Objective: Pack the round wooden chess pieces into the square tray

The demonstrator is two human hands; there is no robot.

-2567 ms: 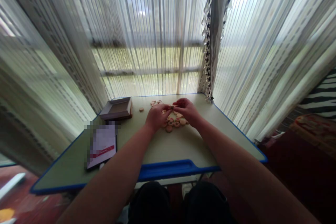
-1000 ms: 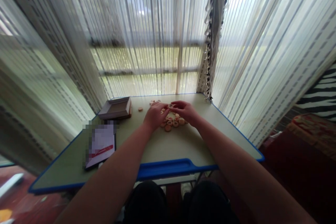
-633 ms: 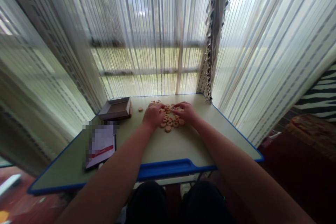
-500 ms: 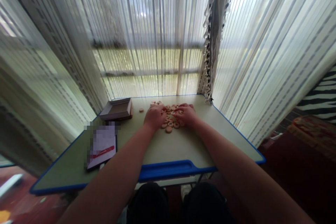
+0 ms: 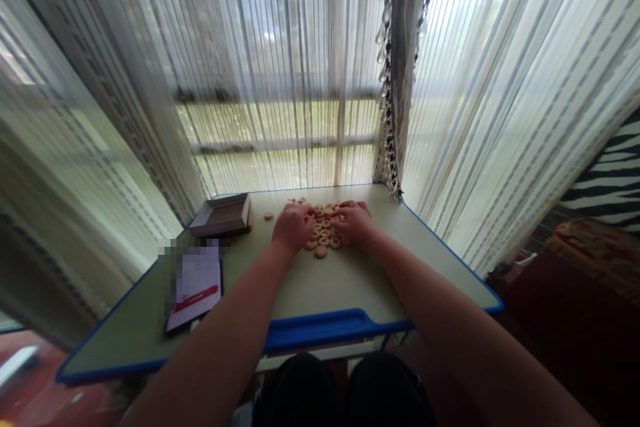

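Note:
Several round wooden pieces (image 5: 325, 241), some with red or dark marks, lie in a cluster on the table between my two hands. My left hand (image 5: 294, 227) rests over the left side of the cluster, its fingers curved and touching the pieces. Over the right side, my right hand (image 5: 354, 221) lies with fingers spread on the pieces. What lies under both palms is hidden. One plain piece (image 5: 321, 251) sits at the near edge of the cluster, and a single piece (image 5: 269, 216) lies apart to the left.
The pale table (image 5: 330, 287) has a blue rim. An open box (image 5: 223, 215) stands at the back left. Nearer, a dark-edged tablet or board (image 5: 197, 287) carries a red item. Sheer curtains (image 5: 300, 67) hang behind the table.
The hands have drawn slightly closer round the cluster, and more marked pieces show between them. The whole view has shifted a little.

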